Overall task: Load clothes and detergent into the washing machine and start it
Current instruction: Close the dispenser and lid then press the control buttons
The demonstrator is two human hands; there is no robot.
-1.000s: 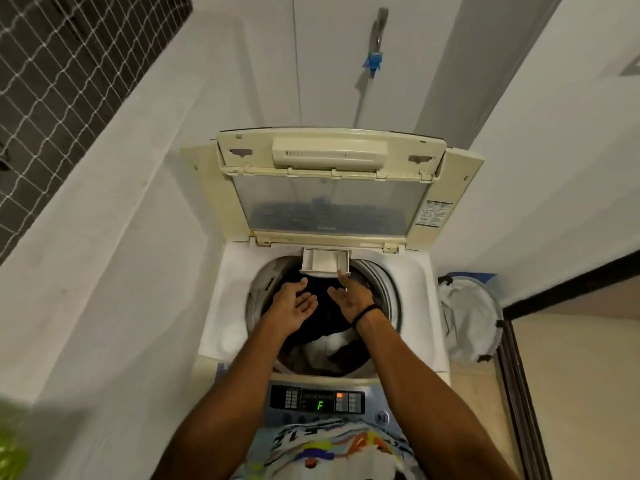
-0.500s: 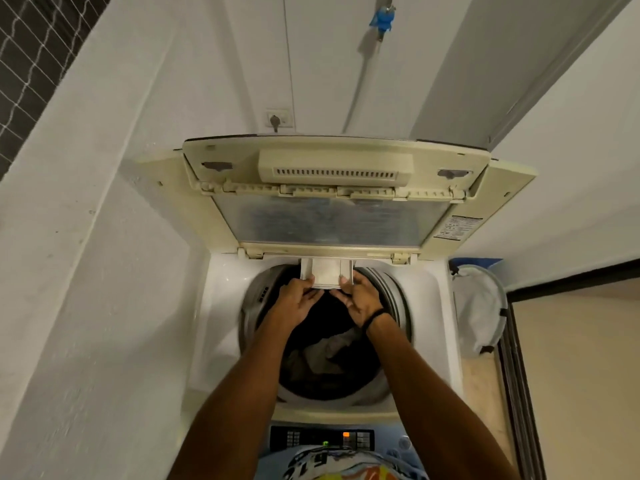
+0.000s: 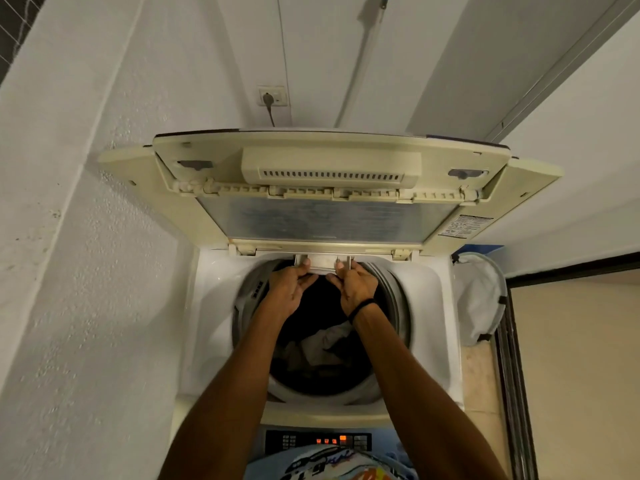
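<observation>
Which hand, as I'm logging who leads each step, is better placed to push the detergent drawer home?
Right, narrowly. Both hands pinch the detergent drawer, but the right hand lays two fingers on its top, the left hand only a thumb at its corner.

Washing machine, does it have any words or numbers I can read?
No text here reads clearly.
Control panel display: orange glowing digits, too blurred to read.
Lid sticker: print too small.
Shirt print: cut off and blurred.
</observation>
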